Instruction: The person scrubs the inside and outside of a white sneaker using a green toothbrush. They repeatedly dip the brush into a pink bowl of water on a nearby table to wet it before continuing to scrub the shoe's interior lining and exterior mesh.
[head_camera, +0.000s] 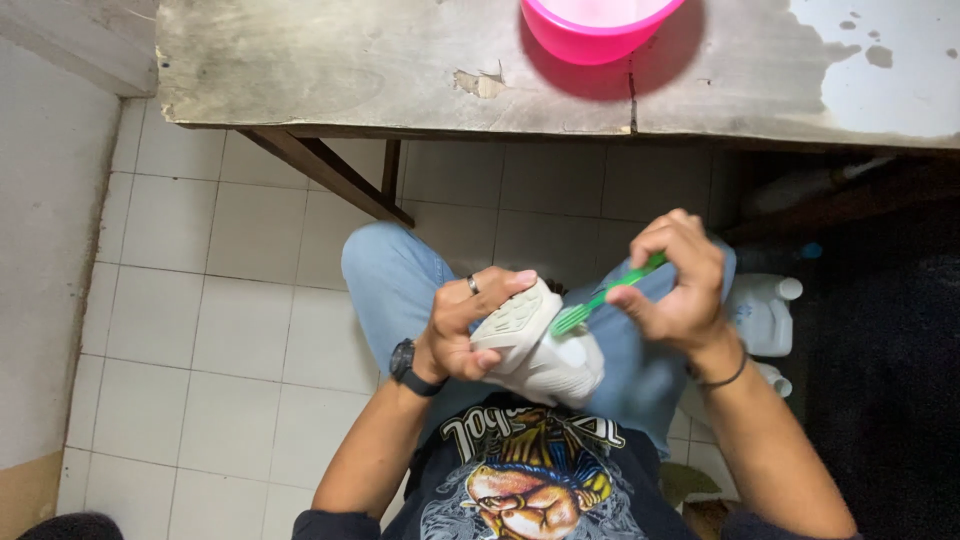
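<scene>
Shoe, white and turned with its studded sole toward the camera, sits in the middle of the view above the person's lap, over blue-jeaned knees. Left hand wraps around its left side, thumb laid across the top edge of the sole and fingers curled underneath, so the grip is closed on it; a ring shows on one finger and a dark watch on the wrist. Right hand, just right of the shoe, is closed around the handle of a green toothbrush, whose bristled head touches the shoe's right edge near the sole. A thin dark band circles that wrist. Far across the scene stands a worn wooden table with a pink basin at its far edge. Right of the knees, on the tiled floor, lies a white plastic jug.
</scene>
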